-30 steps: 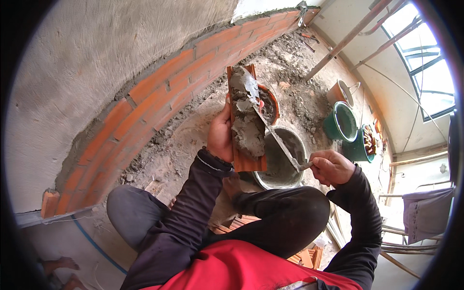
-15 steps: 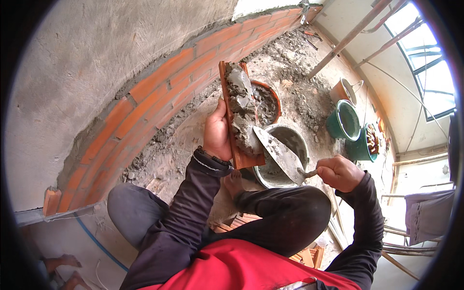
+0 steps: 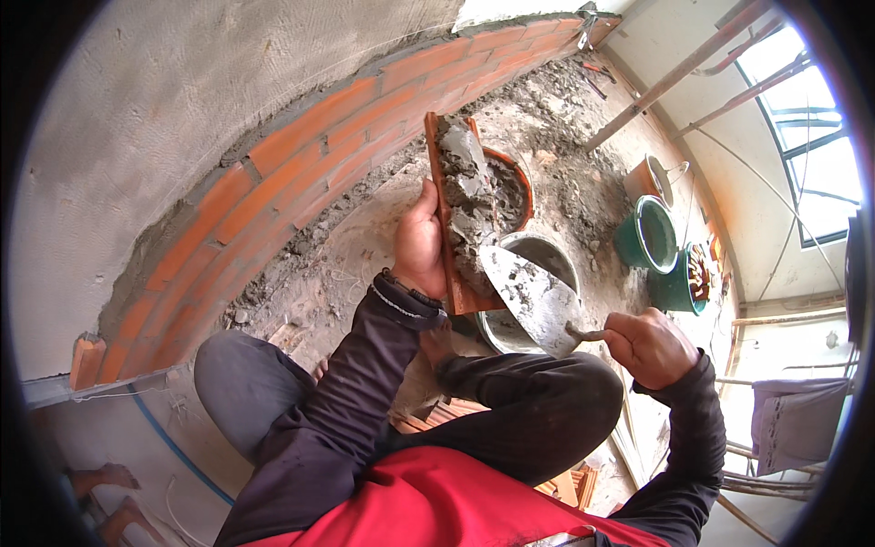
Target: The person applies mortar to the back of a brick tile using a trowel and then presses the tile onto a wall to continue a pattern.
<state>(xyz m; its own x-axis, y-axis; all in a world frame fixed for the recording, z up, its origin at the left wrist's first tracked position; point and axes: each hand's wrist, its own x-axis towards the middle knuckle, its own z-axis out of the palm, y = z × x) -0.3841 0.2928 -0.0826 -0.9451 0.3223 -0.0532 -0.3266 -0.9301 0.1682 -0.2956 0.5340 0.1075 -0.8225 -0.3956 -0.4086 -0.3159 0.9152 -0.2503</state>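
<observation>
My left hand (image 3: 421, 244) grips an orange clay brick (image 3: 435, 169) by its left side, holding it up in front of me. Wet grey mortar (image 3: 467, 182) lies in a thick, uneven layer along the brick's upper face. In my right hand (image 3: 652, 348) is the handle of a pointed trowel (image 3: 536, 301), fingers wrapped round it. The blade, smeared with mortar, reaches leftward to the mortar near the brick's lower end. Below the brick and trowel stands a round tub (image 3: 545, 244), partly hidden by them; an orange-rimmed bucket (image 3: 527, 196) holding mortar sits just beyond.
A low curved brick wall (image 3: 292, 169) runs along the left, against a plastered wall. Two green buckets (image 3: 649, 235) and a pale bucket (image 3: 645, 175) stand at the right. A slanting pole (image 3: 679, 73) rises behind. Loose bricks (image 3: 574, 488) lie near my legs; another person's feet (image 3: 114, 497) show lower left.
The trowel blade has tilted, showing more of its mortar-smeared face. My right hand has moved slightly right and down, while the brick in my left hand has shifted a little right in view.
</observation>
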